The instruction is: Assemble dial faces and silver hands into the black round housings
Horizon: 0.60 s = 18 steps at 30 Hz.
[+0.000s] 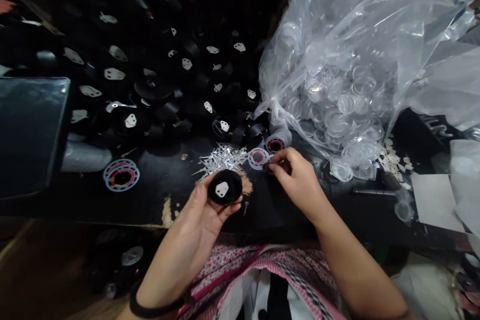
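now the left hand (195,220) grips a round black plastic spool (225,187) with a white centre plate. right hand (296,180) fingers pinch at a small pink-ringed label disc (258,158) on the black worktable (157,195).

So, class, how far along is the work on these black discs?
Done, seemingly: a heap of black round discs with white plates behind. In hand: the left hand holds one such disc; the right hand pinches beside a round ringed label. Left, probably: the clear bag of transparent round lids.
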Each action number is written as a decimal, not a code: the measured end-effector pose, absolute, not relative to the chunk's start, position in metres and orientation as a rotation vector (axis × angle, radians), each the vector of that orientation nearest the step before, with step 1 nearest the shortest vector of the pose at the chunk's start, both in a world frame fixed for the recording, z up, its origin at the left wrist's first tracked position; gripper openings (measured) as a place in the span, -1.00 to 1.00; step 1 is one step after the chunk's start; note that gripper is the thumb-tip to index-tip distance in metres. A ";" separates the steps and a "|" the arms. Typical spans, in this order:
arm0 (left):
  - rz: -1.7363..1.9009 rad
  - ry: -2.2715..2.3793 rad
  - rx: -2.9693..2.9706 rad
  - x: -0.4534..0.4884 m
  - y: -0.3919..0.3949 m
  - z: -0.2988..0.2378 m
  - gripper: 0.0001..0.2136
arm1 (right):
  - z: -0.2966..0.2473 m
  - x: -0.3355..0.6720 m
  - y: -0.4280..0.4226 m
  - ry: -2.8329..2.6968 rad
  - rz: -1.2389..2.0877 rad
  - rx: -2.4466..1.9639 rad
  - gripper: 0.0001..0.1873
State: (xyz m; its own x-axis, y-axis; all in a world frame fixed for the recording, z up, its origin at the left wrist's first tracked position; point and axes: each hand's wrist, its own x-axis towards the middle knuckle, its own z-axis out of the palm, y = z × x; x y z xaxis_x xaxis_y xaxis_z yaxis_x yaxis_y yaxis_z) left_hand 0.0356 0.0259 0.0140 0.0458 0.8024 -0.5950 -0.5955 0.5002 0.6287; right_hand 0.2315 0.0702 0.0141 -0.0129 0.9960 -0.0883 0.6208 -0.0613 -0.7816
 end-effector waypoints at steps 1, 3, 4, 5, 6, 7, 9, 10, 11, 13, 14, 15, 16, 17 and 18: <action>1.058 1.056 0.248 0.037 0.026 0.014 -0.71 | 0.015 0.231 0.069 -1.520 1.078 -1.665 -0.93; 1.014 1.020 0.246 0.039 0.027 0.015 -0.70 | 0.018 0.229 0.065 -1.258 1.372 -1.494 -0.84; 1.003 1.012 0.226 0.040 0.027 0.016 -0.70 | 0.020 0.228 0.063 -1.185 1.470 -1.415 -0.78; 1.005 1.008 0.200 0.040 0.028 0.017 -0.71 | 0.022 0.227 0.061 -1.150 1.533 -1.362 -0.73; 1.010 1.005 0.172 0.041 0.030 0.018 -0.73 | 0.024 0.227 0.059 -1.148 1.563 -1.339 -0.70; 1.015 1.003 0.149 0.042 0.031 0.019 -0.75 | 0.027 0.227 0.057 -1.170 1.551 -1.346 -0.71; 1.018 0.998 0.118 0.045 0.032 0.021 -0.78 | 0.032 0.226 0.054 -1.245 1.417 -1.414 -0.79; 1.015 0.996 0.112 0.047 0.032 0.021 -0.79 | 0.035 0.225 0.052 -1.284 1.324 -1.448 -0.83; 1.011 0.995 0.112 0.049 0.031 0.021 -0.80 | 0.037 0.223 0.050 -1.322 1.239 -1.469 -0.86; 1.013 0.994 0.136 0.053 0.028 0.019 -0.82 | 0.042 0.217 0.047 -1.415 1.118 -1.469 -0.90; 1.023 0.996 0.159 0.055 0.026 0.019 -0.82 | 0.043 0.213 0.046 -1.472 1.078 -1.461 -0.91; 1.034 1.002 0.187 0.057 0.024 0.018 -0.83 | 0.044 0.209 0.045 -1.530 1.039 -1.458 -0.91; 1.041 1.010 0.217 0.058 0.023 0.017 -0.83 | 0.044 0.206 0.044 -1.581 1.000 -1.464 -0.92; 1.043 1.018 0.248 0.059 0.021 0.017 -0.83 | 0.045 0.203 0.044 -1.622 0.967 -1.481 -0.94; 1.041 1.025 0.279 0.059 0.019 0.016 -0.82 | 0.044 0.201 0.044 -1.643 0.955 -1.504 -0.96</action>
